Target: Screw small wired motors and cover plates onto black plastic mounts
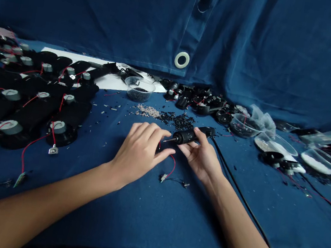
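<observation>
My right hand grips a black corded electric screwdriver, with its thin bit pointing left toward my left hand. The fingers of my left hand curl down on the blue tablecloth, just beside the bit's tip. A red wire runs out from under those fingers and ends in a small metal terminal. Whatever the fingers may pinch is hidden. The screwdriver's black cord trails down to the right.
Rows of black parts with grey caps and red wires cover the left side. Small piles of silver and black pieces lie ahead. Clear plastic bowls stand at the right, with another bowl at the back. A blue curtain hangs behind.
</observation>
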Demonstrator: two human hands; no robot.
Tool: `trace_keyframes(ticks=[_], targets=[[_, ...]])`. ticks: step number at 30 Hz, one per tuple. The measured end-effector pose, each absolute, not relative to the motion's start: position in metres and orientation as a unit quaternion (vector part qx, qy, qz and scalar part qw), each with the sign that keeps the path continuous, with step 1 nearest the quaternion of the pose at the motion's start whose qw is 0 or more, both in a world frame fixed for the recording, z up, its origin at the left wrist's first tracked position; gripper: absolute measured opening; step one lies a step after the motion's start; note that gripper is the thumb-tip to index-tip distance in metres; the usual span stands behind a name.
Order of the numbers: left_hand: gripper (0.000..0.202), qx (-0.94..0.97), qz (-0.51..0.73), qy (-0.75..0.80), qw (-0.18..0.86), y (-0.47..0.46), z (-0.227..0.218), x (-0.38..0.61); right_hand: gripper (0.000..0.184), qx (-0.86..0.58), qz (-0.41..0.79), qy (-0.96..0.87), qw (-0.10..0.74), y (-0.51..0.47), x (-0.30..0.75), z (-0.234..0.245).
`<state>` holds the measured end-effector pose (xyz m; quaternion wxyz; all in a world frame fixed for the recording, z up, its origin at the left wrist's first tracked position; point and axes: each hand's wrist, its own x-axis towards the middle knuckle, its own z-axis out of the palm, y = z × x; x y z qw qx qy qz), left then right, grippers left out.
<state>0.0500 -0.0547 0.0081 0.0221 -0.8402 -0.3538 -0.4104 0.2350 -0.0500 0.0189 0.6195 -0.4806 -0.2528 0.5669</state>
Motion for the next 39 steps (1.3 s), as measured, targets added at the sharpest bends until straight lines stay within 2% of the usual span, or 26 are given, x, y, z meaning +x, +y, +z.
trace_keyframes(ticks=[9,19,21,23,28,29,33,35,39], targets=[[0.004,-0.823,-0.435,-0.365,0.028,-0.056,0.012,0.049,0.018,-0.492,0.552,-0.250,0.625,-0.050,0.236,0.020],[0.013,-0.854,-0.405,-0.325,-0.001,-0.056,0.013,0.052,0.017,-0.523,0.537,-0.262,0.608,-0.050,0.246,0.021],[0.028,-0.861,-0.394,-0.322,-0.011,-0.056,0.015,0.049,0.020,-0.571,0.504,-0.276,0.587,-0.050,0.256,0.023],[0.034,-0.857,-0.391,-0.335,-0.033,-0.054,0.018,0.045,0.025,-0.627,0.452,-0.287,0.566,-0.052,0.268,0.025],[0.020,-0.826,-0.431,-0.361,-0.043,-0.049,0.024,0.037,0.029,-0.715,0.336,-0.291,0.540,-0.064,0.298,0.020],[0.019,-0.826,-0.436,-0.357,-0.031,-0.049,0.026,0.037,0.033,-0.731,0.314,-0.293,0.530,-0.066,0.302,0.017],[0.028,-0.868,-0.391,-0.303,0.041,-0.062,0.025,0.044,0.079,-0.783,0.245,-0.324,0.471,-0.075,0.312,0.006],[0.030,-0.889,-0.346,-0.295,0.049,-0.074,0.018,0.047,0.085,-0.803,0.217,-0.349,0.432,-0.076,0.314,0.002],[0.025,-0.909,-0.239,-0.341,0.008,-0.096,-0.002,0.045,0.085,-0.838,0.167,-0.387,0.347,-0.072,0.313,0.000]])
